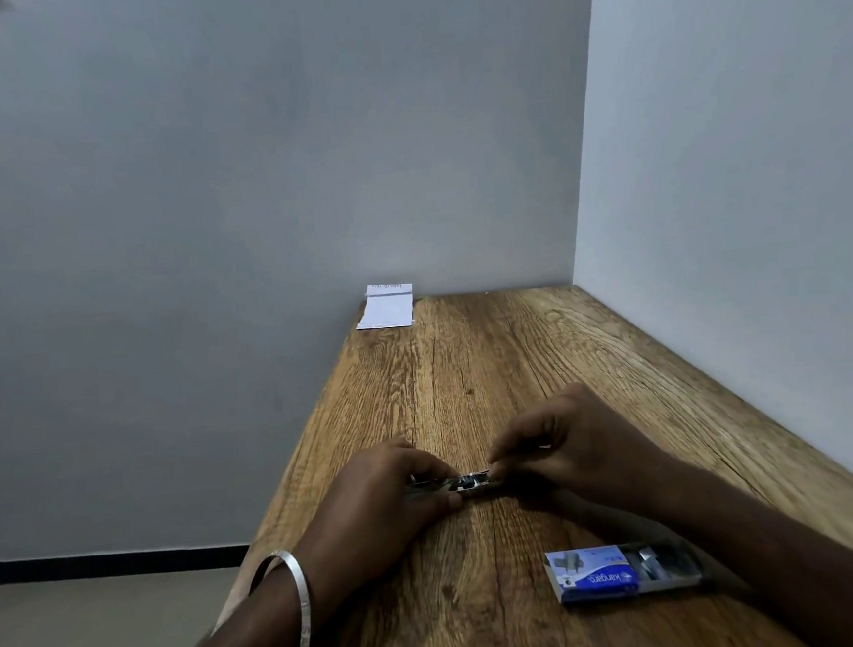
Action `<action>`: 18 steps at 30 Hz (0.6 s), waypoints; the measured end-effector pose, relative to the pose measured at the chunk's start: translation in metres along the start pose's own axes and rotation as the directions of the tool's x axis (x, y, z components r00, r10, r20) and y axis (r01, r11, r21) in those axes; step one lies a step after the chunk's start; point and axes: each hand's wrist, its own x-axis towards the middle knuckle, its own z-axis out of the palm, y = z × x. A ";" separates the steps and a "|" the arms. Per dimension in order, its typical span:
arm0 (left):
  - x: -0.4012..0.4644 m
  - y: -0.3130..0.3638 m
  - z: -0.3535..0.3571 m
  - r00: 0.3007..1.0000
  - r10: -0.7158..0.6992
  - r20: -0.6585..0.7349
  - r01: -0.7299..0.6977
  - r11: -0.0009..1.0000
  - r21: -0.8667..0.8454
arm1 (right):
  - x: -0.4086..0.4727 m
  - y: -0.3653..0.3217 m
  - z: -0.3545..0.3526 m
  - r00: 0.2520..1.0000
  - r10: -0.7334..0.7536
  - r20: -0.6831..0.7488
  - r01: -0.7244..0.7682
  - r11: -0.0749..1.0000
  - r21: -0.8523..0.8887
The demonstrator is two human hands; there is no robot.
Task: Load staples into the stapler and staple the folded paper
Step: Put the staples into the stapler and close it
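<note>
While on table (546, 364) — L hand (377, 492), R hand (574, 444) both pinching stapler (471, 480).

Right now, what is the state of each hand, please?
Left hand: grips the stapler on the wooden table.
Right hand: fingertips pinch at the stapler's right end; a staple strip cannot be told.

You have two hands in view: your left hand (377, 492) and your right hand (574, 444). Between them sits one stapler (466, 482). There is one blue staple box (624, 570), slid open, one folded paper (386, 307) at the far edge, and one table (495, 369). One bangle (297, 608) circles your left wrist.
</note>
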 end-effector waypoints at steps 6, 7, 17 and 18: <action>0.000 0.000 0.000 1.000 -0.003 -0.003 0.003 1.000 -0.010 | 0.000 0.002 -0.001 1.000 0.013 0.010 -0.013 1.000 0.018; 0.000 0.000 0.000 1.000 -0.004 -0.001 0.004 1.000 -0.011 | 0.001 0.002 -0.002 1.000 0.010 0.014 -0.010 1.000 0.012; 0.001 -0.002 0.001 1.000 0.000 0.023 0.000 1.000 -0.011 | 0.008 0.002 0.003 0.999 -0.041 0.002 0.041 0.999 -0.019; 0.001 -0.002 0.001 1.000 -0.002 0.026 0.003 1.000 -0.015 | 0.007 0.003 0.003 0.999 -0.035 -0.007 0.035 0.999 -0.010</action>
